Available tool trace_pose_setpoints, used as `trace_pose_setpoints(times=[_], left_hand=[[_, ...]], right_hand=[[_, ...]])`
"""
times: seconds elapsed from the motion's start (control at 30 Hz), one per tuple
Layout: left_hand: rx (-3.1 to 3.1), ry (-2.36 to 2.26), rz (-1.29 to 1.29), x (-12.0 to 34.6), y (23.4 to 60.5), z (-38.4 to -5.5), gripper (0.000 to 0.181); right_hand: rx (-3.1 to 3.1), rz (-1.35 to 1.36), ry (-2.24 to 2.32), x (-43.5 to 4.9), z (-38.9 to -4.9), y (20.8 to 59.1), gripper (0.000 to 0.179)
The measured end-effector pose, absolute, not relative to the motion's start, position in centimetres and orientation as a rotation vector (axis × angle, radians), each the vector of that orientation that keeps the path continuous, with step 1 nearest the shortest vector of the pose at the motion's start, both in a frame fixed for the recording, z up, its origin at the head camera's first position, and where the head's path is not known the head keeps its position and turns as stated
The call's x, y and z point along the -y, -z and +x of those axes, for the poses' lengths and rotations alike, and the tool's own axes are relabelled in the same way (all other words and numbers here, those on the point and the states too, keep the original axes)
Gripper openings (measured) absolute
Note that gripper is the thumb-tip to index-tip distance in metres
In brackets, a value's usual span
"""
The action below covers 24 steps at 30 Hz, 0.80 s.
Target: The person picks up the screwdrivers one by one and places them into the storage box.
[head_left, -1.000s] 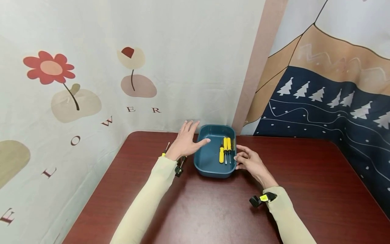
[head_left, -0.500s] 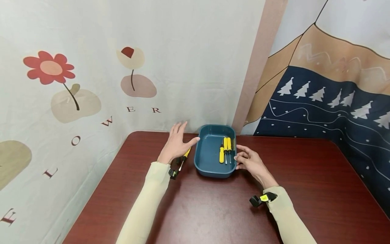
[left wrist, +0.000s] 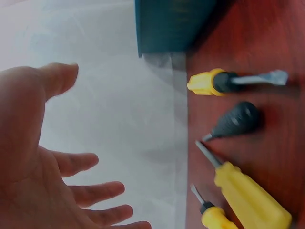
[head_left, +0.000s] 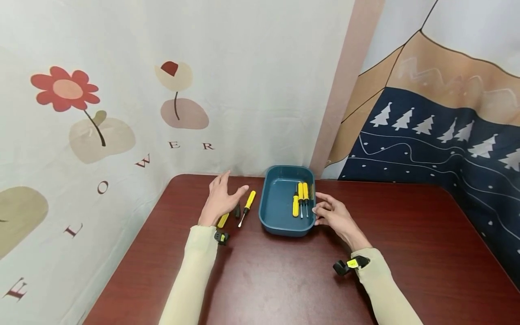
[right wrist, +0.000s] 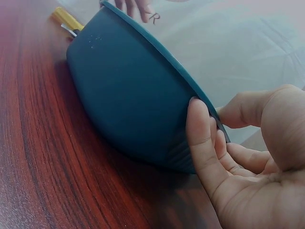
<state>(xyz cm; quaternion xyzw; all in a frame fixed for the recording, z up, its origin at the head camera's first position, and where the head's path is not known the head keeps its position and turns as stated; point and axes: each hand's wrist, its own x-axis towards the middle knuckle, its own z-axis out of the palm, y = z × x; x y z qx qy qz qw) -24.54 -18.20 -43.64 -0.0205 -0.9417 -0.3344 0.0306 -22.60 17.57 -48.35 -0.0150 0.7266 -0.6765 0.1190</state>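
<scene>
Chief risk, perhaps: two catching in one grasp near left hand [head_left: 217,203], because of tips almost meeting on the surface [head_left: 260,271], those of black screwdriver [left wrist: 238,119] and large yellow screwdriver [left wrist: 251,196]. Possible rolling too, from any brush of fingers against rounded handles, and perhaps a skid or tilt of the box [head_left: 284,232] from an uneven tug on one rim; with enough tilt, a likely slide of the three screwdrivers [head_left: 300,194] inside. Holding nothing with left hand: released, thumb spread well away from fingers. Grasping the box by its right rim with right hand [head_left: 335,219], fingertips against the outer wall. Nearest to left hand: black screwdriver and large yellow screwdriver, both partly covered in the head view, apart from palm and fingers in the left wrist view; exact height hard to judge. Farther right, between left hand and box, touching neither: slim yellow screwdriver [head_left: 246,209], tip toward the wearer. Also on the surface, cut off at the left wrist view's edge: small yellow screwdriver [left wrist: 217,217]. Inside the box, close to right hand across the wall: the three screwdrivers, side by side, one reversed.
</scene>
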Motion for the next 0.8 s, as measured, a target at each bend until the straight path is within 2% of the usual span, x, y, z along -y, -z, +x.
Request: trace_pose_setpoints(times=[0.8], left_hand=[[3.026, 0.943, 0.157, 21.5, 45.9, -23.4, 0.065]], right_hand=[[-2.101, -0.044, 2.003, -17.5, -22.6, 48.4, 0.061]])
